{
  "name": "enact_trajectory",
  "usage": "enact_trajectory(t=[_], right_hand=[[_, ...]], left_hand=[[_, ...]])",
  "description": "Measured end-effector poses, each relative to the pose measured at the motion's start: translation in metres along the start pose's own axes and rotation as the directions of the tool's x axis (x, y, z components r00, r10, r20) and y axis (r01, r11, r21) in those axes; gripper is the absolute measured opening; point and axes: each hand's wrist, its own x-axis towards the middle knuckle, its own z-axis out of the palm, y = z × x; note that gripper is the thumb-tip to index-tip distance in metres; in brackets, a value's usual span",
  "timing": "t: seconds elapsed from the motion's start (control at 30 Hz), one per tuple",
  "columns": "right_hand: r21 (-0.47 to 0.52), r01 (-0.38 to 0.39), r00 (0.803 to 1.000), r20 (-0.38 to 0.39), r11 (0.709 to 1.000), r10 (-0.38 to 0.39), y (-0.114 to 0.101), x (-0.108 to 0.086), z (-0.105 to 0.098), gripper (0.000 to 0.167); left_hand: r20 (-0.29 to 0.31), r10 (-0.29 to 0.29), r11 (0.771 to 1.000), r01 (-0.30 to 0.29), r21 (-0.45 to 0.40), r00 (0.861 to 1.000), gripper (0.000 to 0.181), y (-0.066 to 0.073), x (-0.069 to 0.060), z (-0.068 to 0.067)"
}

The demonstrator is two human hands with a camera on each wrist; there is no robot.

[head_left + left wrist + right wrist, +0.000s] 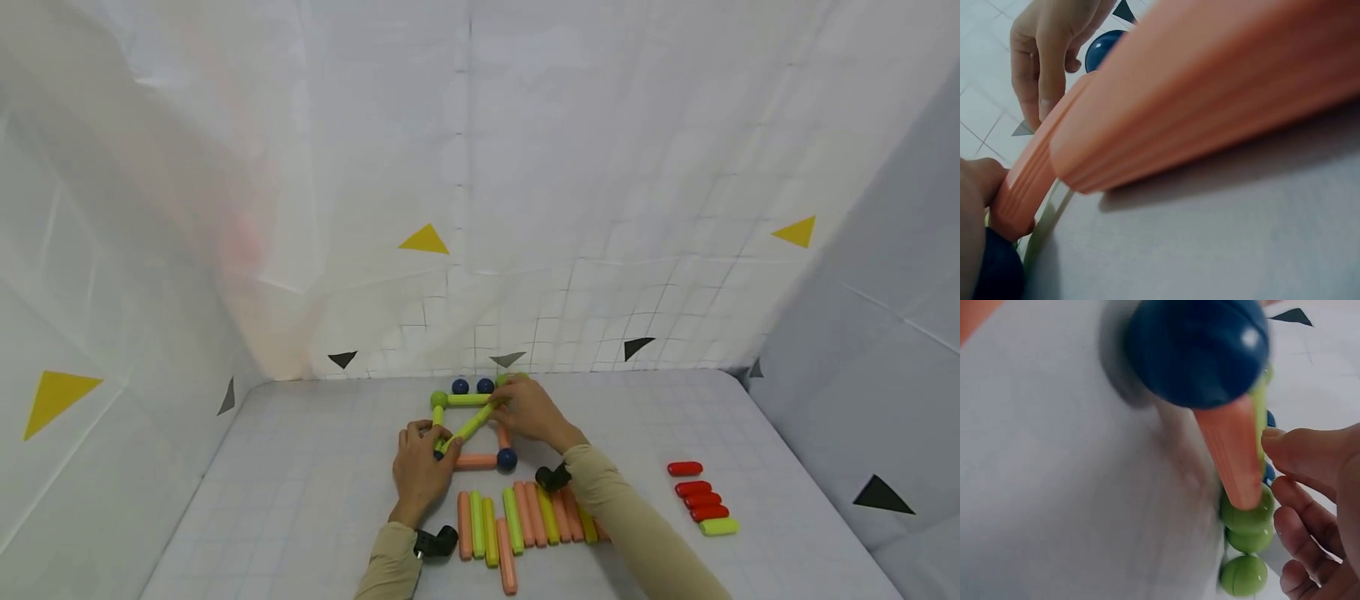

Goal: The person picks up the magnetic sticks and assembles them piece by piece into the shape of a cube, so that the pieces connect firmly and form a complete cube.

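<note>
In the head view, green and orange sticks with balls at the corners form a four-sided frame. A yellow-green stick (476, 422) crosses it diagonally. My left hand (422, 472) pinches its lower end beside the lower-left blue ball (438, 455); my right hand (531, 412) pinches its upper end near the top-right corner. An orange stick (1030, 169) runs from a dark blue ball (999, 269) in the left wrist view. The right wrist view has my right hand (1316, 506) beside an orange stick (1232, 450) under a large blue ball (1197, 350); fingers partly hide the corners.
Orange, green and yellow sticks (513, 521) lie in a row nearer me, partly under my right sleeve. Several red pieces (703, 500) and a yellow-green one (719, 527) lie at the right. Two blue balls (461, 387) stand behind the frame. Green balls (1244, 575) stand beyond it.
</note>
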Motion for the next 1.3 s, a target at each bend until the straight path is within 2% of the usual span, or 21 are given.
enact_trajectory(t=[0.17, 0.33, 0.47, 0.53, 0.6, 0.7, 0.8, 0.87, 0.97, 1.03, 1.13, 1.3], right_hand=[[0.067, -0.070, 0.997, 0.022, 0.995, 0.069, 0.014, -0.014, -0.018, 0.024], [0.098, -0.179, 0.981, 0.090, 0.979, 0.170, 0.029, -0.035, -0.040, 0.033], [0.140, -0.277, 0.954, 0.159, 0.951, 0.254, 0.039, -0.062, -0.050, 0.037], [0.146, -0.309, 0.944, 0.171, 0.940, 0.283, 0.039, -0.076, -0.051, 0.036], [0.149, -0.315, 0.943, 0.160, 0.937, 0.291, 0.034, -0.088, -0.050, 0.034], [0.142, -0.279, 0.957, 0.126, 0.950, 0.262, 0.016, -0.104, -0.043, 0.030], [0.136, -0.229, 0.970, 0.116, 0.964, 0.214, -0.016, -0.115, -0.035, 0.022], [0.129, -0.204, 0.972, 0.144, 0.970, 0.185, -0.042, -0.120, -0.028, 0.020], [0.081, -0.183, 0.967, 0.196, 0.980, 0.164, -0.078, -0.124, -0.015, 0.025], [0.031, -0.188, 0.960, 0.217, 0.982, 0.177, -0.098, -0.123, -0.005, 0.032], [-0.080, -0.204, 0.958, 0.189, 0.976, 0.216, -0.121, -0.118, 0.011, 0.043], [-0.272, -0.239, 0.953, 0.118, 0.932, 0.279, -0.145, -0.114, 0.030, 0.061]], left_hand=[[0.001, -0.006, 1.000, 0.006, -0.021, 1.000, 0.022, 0.001, -0.001, 0.000], [-0.005, -0.022, 0.992, 0.022, -0.122, 1.000, 0.029, -0.004, -0.003, -0.004], [0.006, -0.030, 0.965, 0.031, -0.259, 1.000, 0.036, -0.012, -0.006, -0.011], [0.015, -0.031, 0.940, 0.034, -0.341, 0.999, 0.037, -0.016, -0.007, -0.017], [0.024, -0.031, 0.913, 0.038, -0.407, 0.999, 0.034, -0.019, -0.008, -0.024], [0.046, -0.022, 0.884, 0.041, -0.465, 0.999, 0.031, -0.023, -0.010, -0.032], [0.066, -0.002, 0.886, 0.033, -0.463, 0.998, 0.028, -0.025, -0.012, -0.036], [0.073, 0.001, 0.890, 0.033, -0.455, 0.997, 0.027, -0.026, -0.013, -0.037], [0.075, 0.001, 0.890, 0.033, -0.454, 0.997, 0.025, -0.026, -0.015, -0.037], [0.074, 0.003, 0.888, 0.031, -0.459, 0.997, 0.024, -0.026, -0.014, -0.036], [0.078, 0.011, 0.882, 0.027, -0.471, 0.997, 0.023, -0.027, -0.013, -0.037], [0.102, 0.008, 0.877, 0.042, -0.479, 0.995, 0.021, -0.027, -0.014, -0.035]])
